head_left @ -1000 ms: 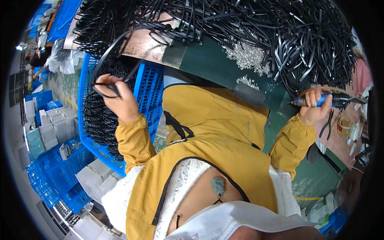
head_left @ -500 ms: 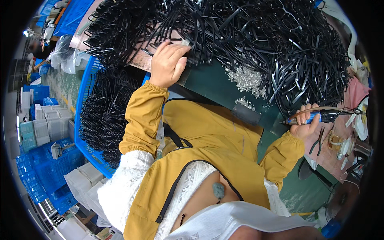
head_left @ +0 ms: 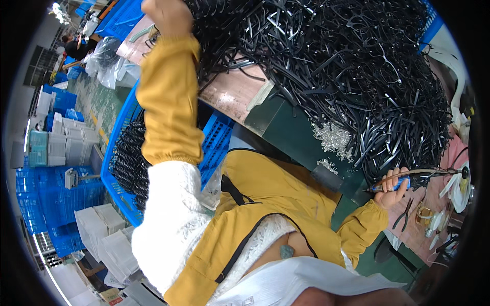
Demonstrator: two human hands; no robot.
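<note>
My left hand [head_left: 168, 16] is raised at the far left by the top edge, over the black frames on the table. Motion smears its fingers and the picture's edge cuts them off, so I cannot tell whether it holds anything. In my right hand [head_left: 390, 189], at the right, is a blue and black electric screwdriver [head_left: 419, 179], its tip pointing left. A large heap of black eyeglass frames [head_left: 326, 56] and loose temple arms covers the far part of the table. Small silvery-clear pieces [head_left: 333, 138] lie piled on the dark green mat [head_left: 286, 122].
A blue crate [head_left: 108, 176] with rows of black eyeglass frames stands left of my knees. Pliers [head_left: 403, 214] lie on the pink tabletop [head_left: 421, 239] at the right. White boxes [head_left: 99, 224] and stacked blue crates [head_left: 61, 188] are further left.
My left hand has swung up and left from the near edge of the heap toward the top edge. The right hand still grips the screwdriver. The whole view has shifted slightly.
</note>
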